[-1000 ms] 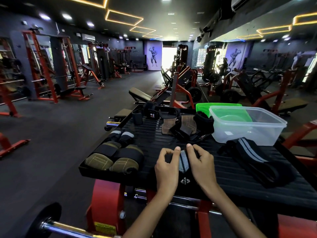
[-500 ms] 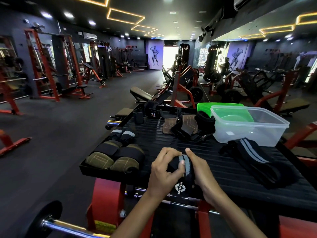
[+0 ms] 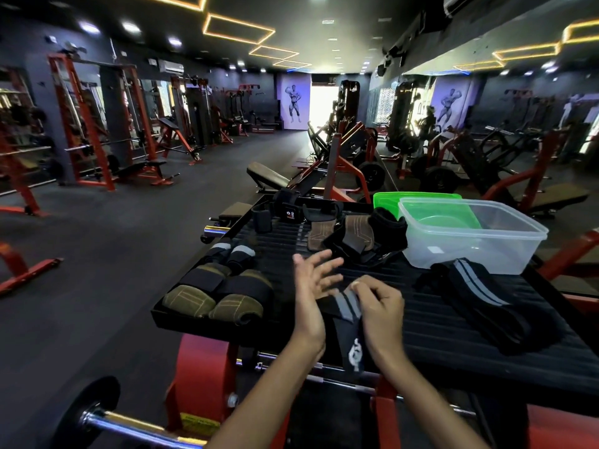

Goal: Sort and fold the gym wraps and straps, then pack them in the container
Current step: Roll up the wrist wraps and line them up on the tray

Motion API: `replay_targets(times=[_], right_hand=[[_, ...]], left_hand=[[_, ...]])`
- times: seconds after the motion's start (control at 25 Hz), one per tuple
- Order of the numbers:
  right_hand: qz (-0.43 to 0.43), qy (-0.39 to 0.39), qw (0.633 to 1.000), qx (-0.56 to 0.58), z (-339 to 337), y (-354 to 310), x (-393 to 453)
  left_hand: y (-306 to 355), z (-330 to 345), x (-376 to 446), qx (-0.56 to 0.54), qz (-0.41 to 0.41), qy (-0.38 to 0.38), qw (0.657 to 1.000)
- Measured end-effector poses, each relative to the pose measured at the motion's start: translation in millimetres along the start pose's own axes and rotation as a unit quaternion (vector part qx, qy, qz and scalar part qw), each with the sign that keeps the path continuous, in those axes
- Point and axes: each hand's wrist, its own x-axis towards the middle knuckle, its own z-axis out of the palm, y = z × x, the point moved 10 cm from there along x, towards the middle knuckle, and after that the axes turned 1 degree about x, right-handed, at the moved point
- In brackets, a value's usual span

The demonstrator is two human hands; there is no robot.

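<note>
A black wrap with grey stripes and a white logo (image 3: 346, 322) hangs over the near edge of the black ribbed platform (image 3: 453, 319). My right hand (image 3: 381, 306) pinches its upper end with curled fingers. My left hand (image 3: 312, 286) is beside the wrap with fingers spread and straight, its palm against the wrap's left side. A clear plastic container (image 3: 470, 234) stands at the right rear with a green lid (image 3: 418, 202) behind it. A long black and grey wrap (image 3: 479, 296) lies in front of the container.
Rolled olive and black wraps (image 3: 214, 293) sit at the platform's left front, two small rolls (image 3: 231, 251) behind them. Brown leather grips and black straps (image 3: 343, 234) lie at the back. A chrome barbell with a plate (image 3: 97, 419) is low left. Red gym machines surround.
My left hand let go of the wrap and spread its fingers. The wrap has unrolled and now hangs longer over the edge, with my right hand pinching its top.
</note>
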Motion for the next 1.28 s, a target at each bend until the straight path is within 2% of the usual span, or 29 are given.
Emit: replay_targets(times=[0.08,0.24,0.4,0.48,0.56,0.68,0.76,0.84,0.92,1.04,1.12,1.2,1.28], right_hand=[[-0.001,-0.032,0.999,-0.008,10,4,-5],[0.034,-0.043,0.998,-0.004,7,19,-3],[0.114,0.011,0.991,0.074,-10,38,5],[0.134,0.050,0.986,0.085,-19,39,7],[0.170,0.064,0.979,0.093,-17,43,4],[0.261,0.023,0.958,0.117,6,54,-13],[0.247,0.019,0.966,0.077,5,51,-15],[0.186,0.029,0.981,0.052,2,35,-14],[0.178,0.018,0.983,0.043,3,28,-13],[0.281,-0.070,0.957,-0.014,10,33,-22],[0.305,-0.121,0.944,-0.001,16,34,-28],[0.271,-0.146,0.951,0.005,22,32,-29],[0.189,-0.156,0.970,0.010,23,24,-21]], left_hand=[[-5,12,-4,0.015,0.001,-0.042,0.999],[-14,15,-9,0.045,0.010,-0.114,0.992],[-5,16,-19,0.166,0.085,-0.230,0.955],[-1,12,-25,0.248,0.129,-0.253,0.926],[3,16,-35,0.294,0.176,-0.225,0.912],[16,13,-40,0.330,0.268,-0.086,0.901],[19,7,-34,0.312,0.276,-0.041,0.908],[17,2,-28,0.276,0.250,-0.030,0.928],[18,3,-27,0.273,0.235,-0.024,0.933],[34,11,-38,0.348,0.319,-0.032,0.881],[39,11,-38,0.362,0.349,-0.039,0.864],[37,0,-30,0.353,0.333,0.008,0.874],[33,-10,-25,0.349,0.302,0.063,0.885]])
